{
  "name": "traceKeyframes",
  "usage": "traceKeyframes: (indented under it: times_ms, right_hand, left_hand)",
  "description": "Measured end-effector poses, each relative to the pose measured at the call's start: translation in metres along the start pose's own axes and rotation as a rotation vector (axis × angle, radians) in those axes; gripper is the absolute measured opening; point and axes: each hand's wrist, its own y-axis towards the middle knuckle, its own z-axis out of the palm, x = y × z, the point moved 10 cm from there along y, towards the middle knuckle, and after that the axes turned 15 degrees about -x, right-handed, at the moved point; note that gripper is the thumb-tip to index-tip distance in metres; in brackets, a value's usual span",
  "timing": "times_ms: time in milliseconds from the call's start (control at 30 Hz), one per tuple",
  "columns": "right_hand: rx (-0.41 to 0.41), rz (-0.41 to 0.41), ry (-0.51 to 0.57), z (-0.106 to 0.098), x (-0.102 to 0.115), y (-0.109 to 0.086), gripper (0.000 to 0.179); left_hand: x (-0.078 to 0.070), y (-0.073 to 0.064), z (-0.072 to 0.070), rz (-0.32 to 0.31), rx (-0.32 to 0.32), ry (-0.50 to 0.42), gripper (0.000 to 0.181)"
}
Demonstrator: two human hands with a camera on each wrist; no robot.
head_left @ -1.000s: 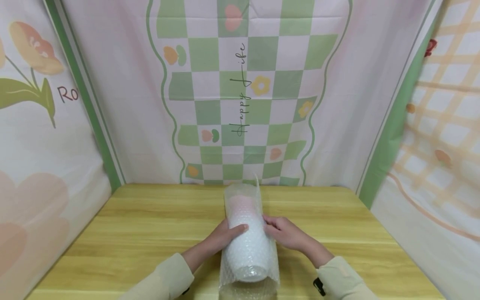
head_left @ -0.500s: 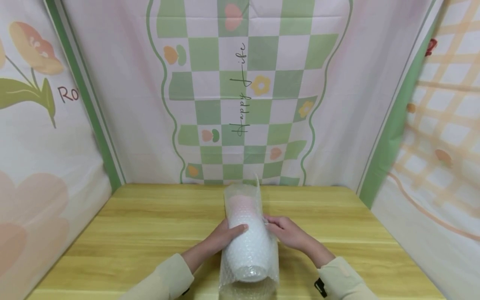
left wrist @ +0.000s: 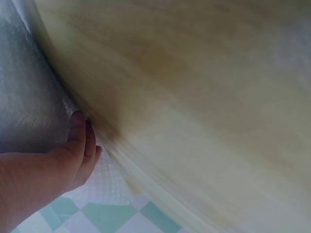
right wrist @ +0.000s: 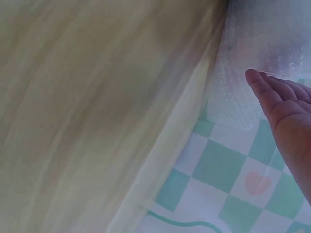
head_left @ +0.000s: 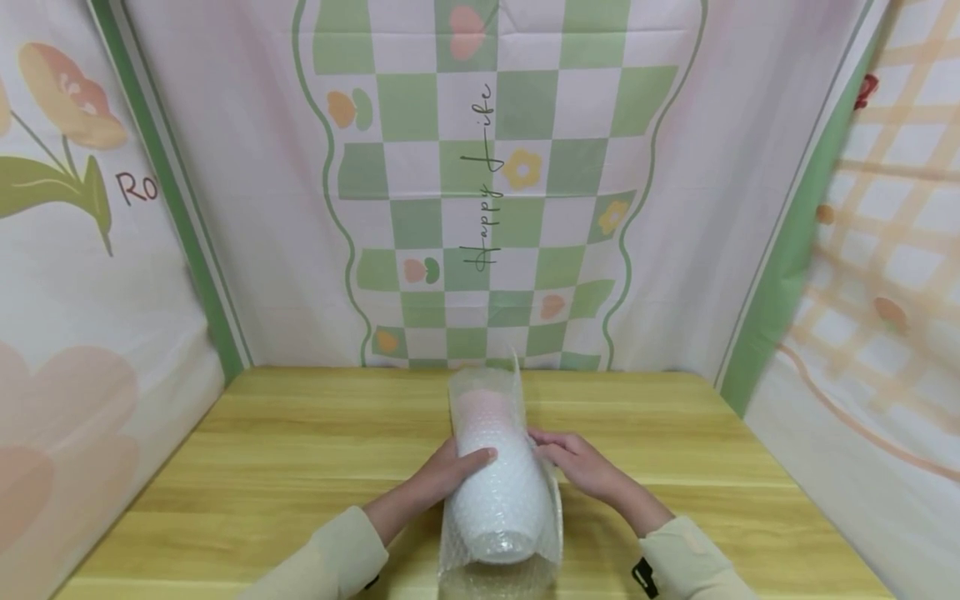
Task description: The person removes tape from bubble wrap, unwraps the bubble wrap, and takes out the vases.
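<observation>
In the head view, a white object with a pink far end [head_left: 501, 500], shaped like a vase, lies lengthwise on the table, wrapped in clear bubble wrap [head_left: 486, 382]. My left hand [head_left: 448, 471] holds its left side, thumb on top and fingers down along the side. In the left wrist view those fingers curve against the wrapped surface. On the other side, my right hand [head_left: 577, 462] pinches the wrap's loose edge between thumb and fingers. The right wrist view has this hand beside the wrap, the pinch itself partly hidden. Beyond both ends of the object the wrap extends.
The wooden table [head_left: 315, 450] carries the wrapped object at its middle, near the front. A checkered cloth backdrop [head_left: 472, 192] hangs behind the table's far edge. Printed cloths hang at the left [head_left: 97, 292] and right [head_left: 885, 275].
My right hand has shifted slightly rightward, drawing the wrap's edge with it. Near the front right, the wrap now stands out from the object. My left hand stays put.
</observation>
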Motion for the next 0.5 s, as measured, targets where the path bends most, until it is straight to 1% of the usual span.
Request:
traceKeyframes:
  times_ms: [300,500]
  right_hand:
    - [-0.016,-0.003,0.001,-0.0020,-0.0007,-0.0003,0.046]
    - [-0.028,-0.004,0.000,-0.0025,0.0006,-0.0009,0.047]
  left_hand:
    - [-0.0012,0.0010,0.0014,0.016,0.011,-0.024,0.071]
    - [-0.0011,0.0005,0.0009,0.014,0.009,-0.021,0.071]
